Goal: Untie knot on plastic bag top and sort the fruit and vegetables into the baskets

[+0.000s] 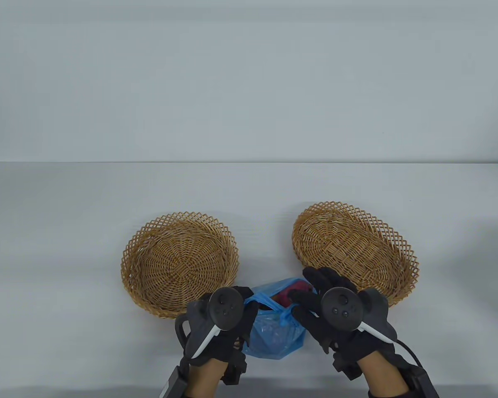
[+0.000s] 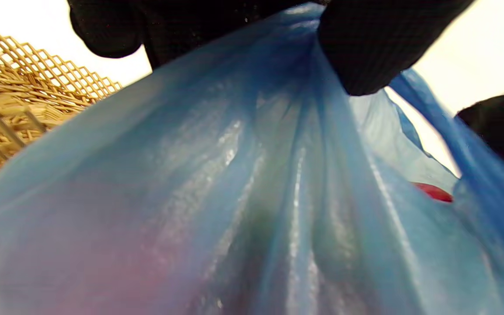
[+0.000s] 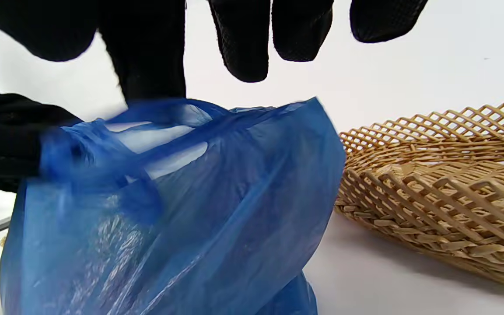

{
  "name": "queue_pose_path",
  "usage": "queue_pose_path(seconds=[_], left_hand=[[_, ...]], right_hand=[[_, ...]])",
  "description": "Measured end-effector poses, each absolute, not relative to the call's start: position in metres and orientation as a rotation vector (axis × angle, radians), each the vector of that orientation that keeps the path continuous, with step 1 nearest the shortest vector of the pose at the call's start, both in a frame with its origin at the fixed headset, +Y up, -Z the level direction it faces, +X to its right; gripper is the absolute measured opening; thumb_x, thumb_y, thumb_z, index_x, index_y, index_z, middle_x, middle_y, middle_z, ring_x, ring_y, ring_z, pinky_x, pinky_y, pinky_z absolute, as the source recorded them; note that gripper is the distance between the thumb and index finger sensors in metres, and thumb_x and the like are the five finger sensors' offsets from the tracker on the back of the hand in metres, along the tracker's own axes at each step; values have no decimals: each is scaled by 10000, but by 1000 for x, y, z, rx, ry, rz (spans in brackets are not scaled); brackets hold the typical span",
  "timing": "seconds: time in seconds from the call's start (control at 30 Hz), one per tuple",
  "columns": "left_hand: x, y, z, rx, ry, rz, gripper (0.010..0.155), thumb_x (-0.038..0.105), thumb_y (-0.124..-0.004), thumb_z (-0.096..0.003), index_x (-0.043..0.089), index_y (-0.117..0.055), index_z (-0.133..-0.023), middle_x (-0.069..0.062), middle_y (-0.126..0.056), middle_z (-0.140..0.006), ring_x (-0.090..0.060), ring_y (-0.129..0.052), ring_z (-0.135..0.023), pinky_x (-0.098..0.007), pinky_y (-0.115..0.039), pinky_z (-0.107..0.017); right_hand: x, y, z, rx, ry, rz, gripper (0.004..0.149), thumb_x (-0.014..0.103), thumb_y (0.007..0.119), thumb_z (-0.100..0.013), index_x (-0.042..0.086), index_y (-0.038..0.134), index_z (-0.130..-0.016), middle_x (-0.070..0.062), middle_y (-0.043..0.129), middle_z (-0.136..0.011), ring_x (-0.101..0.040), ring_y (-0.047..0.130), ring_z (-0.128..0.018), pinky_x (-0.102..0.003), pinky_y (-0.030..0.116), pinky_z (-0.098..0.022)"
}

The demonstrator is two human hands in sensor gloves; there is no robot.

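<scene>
Both hands work at the near edge of the surface (image 1: 66, 195): the left hand (image 1: 222, 321) pinches gathered plastic at the left side of the blue plastic bag (image 1: 274, 336), while the right hand (image 1: 336, 311) pinches the knot (image 1: 285, 315) between thumb and forefinger, its other fingers (image 3: 243, 48) hanging loose above the bag. Standing upright between the hands, the bag points its tied top upward, something red (image 2: 433, 191) showing through. Wrists enter from the near edge, palms down. A left wicker basket (image 1: 178, 265) and a right wicker basket (image 1: 352, 248) flank the bag just beyond it; open surface stretches far behind.
</scene>
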State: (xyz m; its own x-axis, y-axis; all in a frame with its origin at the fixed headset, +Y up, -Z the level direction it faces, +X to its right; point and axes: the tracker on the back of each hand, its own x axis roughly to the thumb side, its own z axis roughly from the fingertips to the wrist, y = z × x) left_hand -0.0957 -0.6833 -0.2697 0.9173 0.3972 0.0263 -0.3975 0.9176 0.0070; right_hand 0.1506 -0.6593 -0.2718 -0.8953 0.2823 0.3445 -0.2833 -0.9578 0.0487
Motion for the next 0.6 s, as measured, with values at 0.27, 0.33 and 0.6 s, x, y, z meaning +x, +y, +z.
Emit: queue_pose_path(seconds=[0.27,0.33,0.6], left_hand=[[-101,-684,-272,-16,-12,480,424,511,-721,-485,328,-779,-863,3,-899,-943,-258,-981,-833,-569,-622,-765],[-98,-684,-271,-16,-37,478,422,512,-717,-488,341,-774,-869,29,-891,-954,-255,-971,-845,-571,-613,-771],[-99,-686,-272,-58,-66,545,426,479,-668,-507,342,-729,-906,36,-845,-992,-250,-934,-888,-575,-582,-788]], right_hand=[[155,-656,-272,423,-189,2927,488,564,699,-442,271,912,-768,-73,775,-1050,-367,695,-1011,-682,528,-725],[152,-655,-271,435,-181,2884,488,533,711,-452,345,800,-893,-45,756,-1071,-334,704,-1020,-664,524,-746],[130,-679,-283,539,171,3026,494,540,654,-471,405,742,-937,-123,252,-1219,-432,170,-1084,-690,276,-755]])
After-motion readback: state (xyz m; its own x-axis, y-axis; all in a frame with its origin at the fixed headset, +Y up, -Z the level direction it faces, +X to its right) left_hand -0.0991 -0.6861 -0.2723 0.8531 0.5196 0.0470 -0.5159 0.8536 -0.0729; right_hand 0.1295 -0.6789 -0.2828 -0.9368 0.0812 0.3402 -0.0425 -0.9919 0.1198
